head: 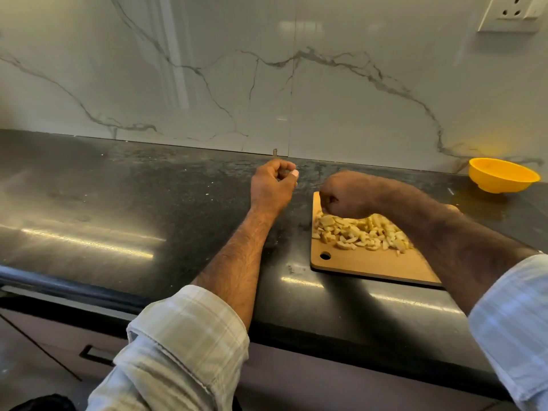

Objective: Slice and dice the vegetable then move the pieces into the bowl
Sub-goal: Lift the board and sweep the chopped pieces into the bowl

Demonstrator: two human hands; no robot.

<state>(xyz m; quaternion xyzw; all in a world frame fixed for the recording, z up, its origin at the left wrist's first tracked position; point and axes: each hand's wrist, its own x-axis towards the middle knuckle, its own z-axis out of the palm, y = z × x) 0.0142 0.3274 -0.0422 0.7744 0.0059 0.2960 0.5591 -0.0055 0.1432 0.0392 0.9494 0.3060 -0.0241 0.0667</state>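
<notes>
A pile of pale yellow diced vegetable pieces [358,232] lies on a tan cutting board [373,266] at the right of the black counter. My right hand [344,198] is curled in a loose fist at the pile's far-left end, its fingertips down among the pieces. My left hand [272,185] hovers over the bare counter left of the board, fingers curled against the thumb; nothing clear shows inside it. The yellow bowl [504,175] stands at the far right by the wall, apart from both hands. No knife is in view.
The black stone counter [118,203] runs wide to the left, backed by a white marble wall [267,84]. A wall socket [513,13] is at the top right. A drawer front [95,354] sits below the counter's front edge.
</notes>
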